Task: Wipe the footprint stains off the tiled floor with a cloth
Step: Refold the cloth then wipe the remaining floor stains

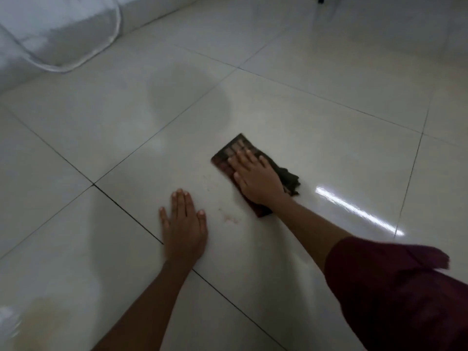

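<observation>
A dark brown patterned cloth point(234, 148) lies flat on the glossy pale tiled floor point(316, 138). My right hand point(255, 178) presses down on it with fingers spread, palm covering its middle. A faint reddish footprint stain point(228, 217) marks the tile just left of the cloth's near end, and smaller specks point(206, 177) lie farther up. My left hand point(183, 224) rests flat on the floor to the left of the stain, fingers together, holding nothing.
A white rounded object point(63, 34) stands at the top left against a white wall base. Dark grout lines point(126, 211) cross the floor. A bright light streak point(354, 209) reflects to the right. My maroon sleeve point(392, 287) fills the lower right.
</observation>
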